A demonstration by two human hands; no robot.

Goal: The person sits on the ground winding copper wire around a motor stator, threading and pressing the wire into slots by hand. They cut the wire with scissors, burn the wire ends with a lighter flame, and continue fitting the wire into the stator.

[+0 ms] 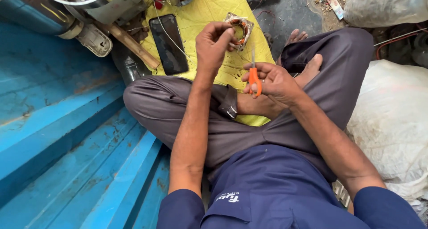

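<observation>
I sit cross-legged on the ground. My left hand point(215, 42) is raised over a yellow cloth point(209, 15), its fingers pinched together just beside a square motor stator with copper windings point(240, 27) that lies on the cloth. A thin thread or wire seems to run from those fingers, too fine to be sure. My right hand point(274, 82) grips small orange-handled scissors point(254, 77), blades pointing up towards the stator. The two hands are close together, about a hand's width apart.
A black phone point(168, 43) lies on the cloth at the left. Behind it are a wooden handle point(131, 44), a white plastic part point(94, 39) and metal machine parts point(67, 1). A blue painted surface point(58, 135) fills the left; white sacks point(392, 117) lie at the right.
</observation>
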